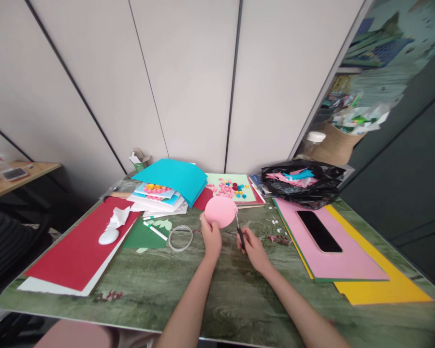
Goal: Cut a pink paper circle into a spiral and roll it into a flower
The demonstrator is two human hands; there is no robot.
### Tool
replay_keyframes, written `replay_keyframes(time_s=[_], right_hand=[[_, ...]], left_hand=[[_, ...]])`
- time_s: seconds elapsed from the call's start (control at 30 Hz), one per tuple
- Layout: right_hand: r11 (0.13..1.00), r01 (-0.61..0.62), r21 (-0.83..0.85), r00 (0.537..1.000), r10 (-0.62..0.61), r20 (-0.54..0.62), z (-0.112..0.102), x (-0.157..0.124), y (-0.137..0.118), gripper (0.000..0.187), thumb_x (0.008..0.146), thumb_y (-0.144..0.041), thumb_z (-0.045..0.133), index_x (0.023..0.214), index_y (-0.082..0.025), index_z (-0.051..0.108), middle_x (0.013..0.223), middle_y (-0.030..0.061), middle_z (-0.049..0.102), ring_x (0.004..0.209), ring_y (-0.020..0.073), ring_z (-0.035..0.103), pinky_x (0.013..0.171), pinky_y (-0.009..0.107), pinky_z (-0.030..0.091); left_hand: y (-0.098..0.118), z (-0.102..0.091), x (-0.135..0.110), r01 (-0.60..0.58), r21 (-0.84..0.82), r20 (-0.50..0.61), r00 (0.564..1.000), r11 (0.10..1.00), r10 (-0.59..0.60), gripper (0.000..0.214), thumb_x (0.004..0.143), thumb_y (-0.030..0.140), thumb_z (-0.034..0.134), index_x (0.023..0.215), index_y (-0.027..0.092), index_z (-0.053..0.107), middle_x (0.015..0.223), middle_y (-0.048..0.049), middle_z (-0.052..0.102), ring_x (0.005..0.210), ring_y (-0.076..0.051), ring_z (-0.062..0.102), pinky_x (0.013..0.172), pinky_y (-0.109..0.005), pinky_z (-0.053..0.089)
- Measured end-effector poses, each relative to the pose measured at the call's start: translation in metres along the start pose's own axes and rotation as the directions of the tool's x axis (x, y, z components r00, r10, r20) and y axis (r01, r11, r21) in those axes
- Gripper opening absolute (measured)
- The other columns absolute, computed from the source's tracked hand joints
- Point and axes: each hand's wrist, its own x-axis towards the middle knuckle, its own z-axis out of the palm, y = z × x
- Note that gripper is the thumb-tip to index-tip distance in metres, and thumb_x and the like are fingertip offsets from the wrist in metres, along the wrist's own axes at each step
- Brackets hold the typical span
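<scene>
Between thumb and fingers, my left hand (211,237) grips a round pink paper disc (220,211) above the middle of the table. My right hand (253,247) is closed around the dark handles of a pair of scissors (240,237). The scissor blades point up and meet the disc's right edge. Left of my left hand lies a roll of clear tape (180,238). A green paper sheet (136,235) with a white-and-green marker (155,230) on it is farther left. Small pom-pom-like balls (226,187) in pink, red, blue and yellow rest on a pale sheet behind the disc.
Blue card (174,176) tops a paper stack at the back. Red paper (83,246) lies left, under a white oval object (108,236). A phone (319,231) rests on pink paper (348,263) at right. Behind it sits a black plastic bag (304,193) of paper scraps. Someone's dark sleeve (7,246) shows far left.
</scene>
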Motion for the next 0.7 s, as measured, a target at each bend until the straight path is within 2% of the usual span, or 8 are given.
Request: replay_keyframes(time_s=[0.37,0.57,0.7], right_hand=[[1.0,0.008,-0.017,1.0,-0.008,-0.013,-0.0024,0.0003,0.0032,0.021,0.088,-0.041,0.04,0.081,-0.022,0.045,0.06,-0.0031,0.05,0.055,0.0124,0.047,0.049,0.022,0.038],[1.0,0.015,-0.021,1.0,-0.015,0.001,-0.0037,0.0014,0.0022,0.02,0.089,-0.04,0.039,0.081,-0.022,0.044,0.06,-0.0036,0.05,0.053,0.0117,0.045,0.049,0.022,0.038],[1.0,0.016,-0.02,1.0,-0.016,0.017,-0.0047,0.0012,-0.0013,0.019,0.088,-0.039,0.039,0.08,-0.022,0.044,0.059,-0.004,0.049,0.052,0.0114,0.045,0.049,0.022,0.037]], left_hand=[[-0.0009,-0.0004,-0.0002,0.014,0.003,0.029,0.999,1.0,-0.014,0.034,0.073,0.01,0.039,0.104,0.019,0.049,0.092,-0.0042,0.056,0.077,-0.015,0.053,0.072,-0.027,0.045],[-0.0017,-0.0012,0.0017,-0.013,-0.007,0.0,1.0,1.0,0.013,0.035,0.074,0.01,0.039,0.106,0.019,0.048,0.096,-0.005,0.054,0.086,-0.016,0.052,0.075,-0.026,0.043],[-0.0026,-0.0011,0.0029,-0.022,-0.068,-0.036,0.999,0.997,0.019,0.035,0.076,0.012,0.04,0.11,0.019,0.047,0.103,-0.0058,0.054,0.096,-0.017,0.051,0.083,-0.027,0.042]])
